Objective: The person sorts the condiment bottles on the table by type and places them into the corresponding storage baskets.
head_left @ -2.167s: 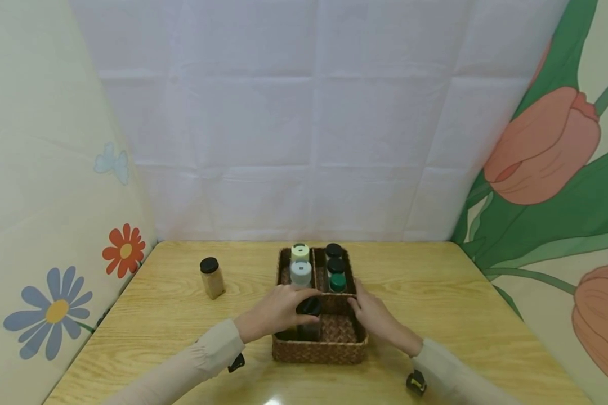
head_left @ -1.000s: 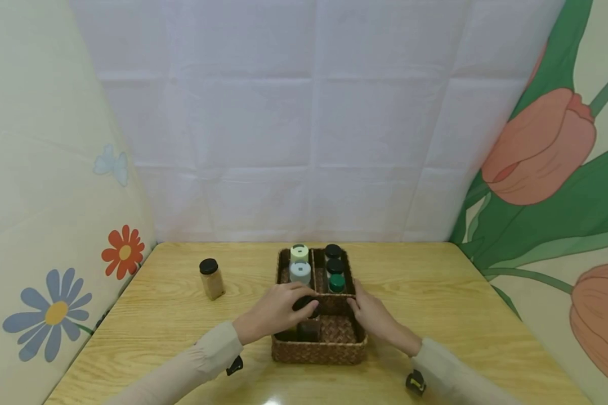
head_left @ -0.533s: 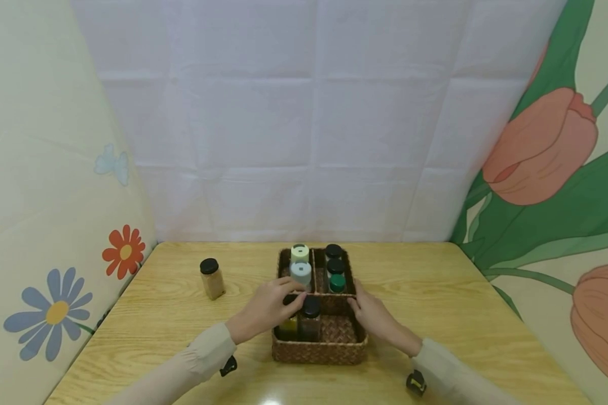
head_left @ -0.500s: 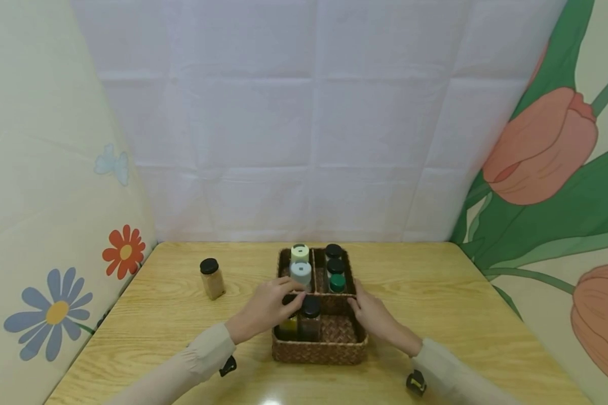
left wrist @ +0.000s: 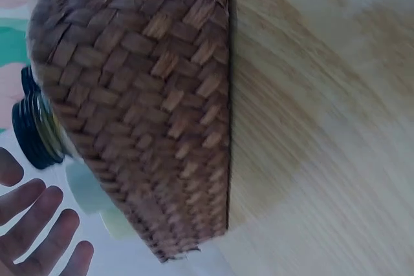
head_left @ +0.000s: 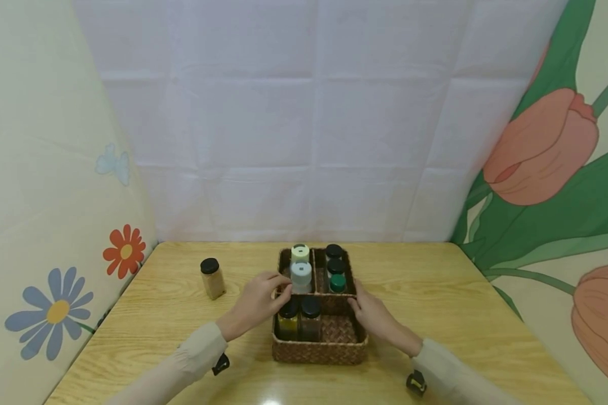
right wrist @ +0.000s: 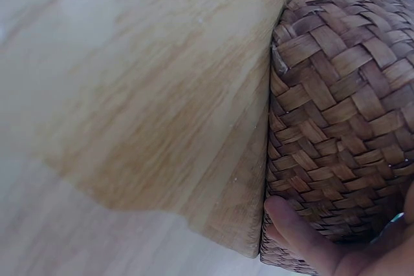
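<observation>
A brown woven basket (head_left: 319, 353) with three compartments stands on the table. Its front compartment holds two black-lidded jars, a yellowish one (head_left: 288, 325) and a dark one (head_left: 311, 326), side by side at the left. My left hand (head_left: 257, 301) is at the basket's left edge, beside the yellowish jar's lid, holding nothing; the left wrist view shows its fingers (left wrist: 48, 214) spread apart. My right hand (head_left: 377, 318) holds the basket's right wall, thumb at the rim and fingers (right wrist: 304, 240) against the woven outside.
In the back-left compartment stand a white-capped bottle (head_left: 301, 274) and a yellow-capped bottle (head_left: 300, 253). Two black-lidded jars and a green-capped jar (head_left: 337, 283) fill the back-right one. A tan jar with black lid (head_left: 213, 282) stands on the table (head_left: 172, 315) at left.
My left hand has let go of the dark jar and drawn left and away, uncovering both front jars' lids. The right hand has stayed on the basket.
</observation>
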A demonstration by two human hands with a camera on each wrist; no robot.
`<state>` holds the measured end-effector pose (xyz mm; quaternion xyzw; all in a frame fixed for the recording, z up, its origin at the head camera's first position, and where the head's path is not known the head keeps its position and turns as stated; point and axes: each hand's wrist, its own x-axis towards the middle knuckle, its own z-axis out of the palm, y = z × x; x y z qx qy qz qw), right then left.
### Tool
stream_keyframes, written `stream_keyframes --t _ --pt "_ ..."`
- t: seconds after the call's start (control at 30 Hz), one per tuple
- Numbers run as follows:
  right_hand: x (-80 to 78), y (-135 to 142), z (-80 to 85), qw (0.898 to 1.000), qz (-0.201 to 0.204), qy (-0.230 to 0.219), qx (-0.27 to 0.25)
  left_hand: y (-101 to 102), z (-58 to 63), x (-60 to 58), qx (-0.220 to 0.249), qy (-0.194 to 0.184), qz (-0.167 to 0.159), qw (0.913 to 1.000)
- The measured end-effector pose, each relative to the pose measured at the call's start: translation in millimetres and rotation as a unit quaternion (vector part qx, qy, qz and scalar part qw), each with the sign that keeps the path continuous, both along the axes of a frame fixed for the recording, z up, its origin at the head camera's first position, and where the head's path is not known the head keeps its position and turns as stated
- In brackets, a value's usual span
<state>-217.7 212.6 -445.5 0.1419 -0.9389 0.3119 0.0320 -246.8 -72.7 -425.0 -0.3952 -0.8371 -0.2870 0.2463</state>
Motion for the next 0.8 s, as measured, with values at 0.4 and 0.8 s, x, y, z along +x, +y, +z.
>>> stream_keyframes --t 0.4,0.8 --pt "-0.4 -1 0.6 1.000 -0.006 -0.011 -0.001 -24 0.4 -8.1 0.007 0.029 0.038 0.9988" --pt "-0.7 0 -0.1 1.000 0.001 -0.004 -0.008 -51 0.1 -20.7 0.030 0.090 0.088 0.9916"
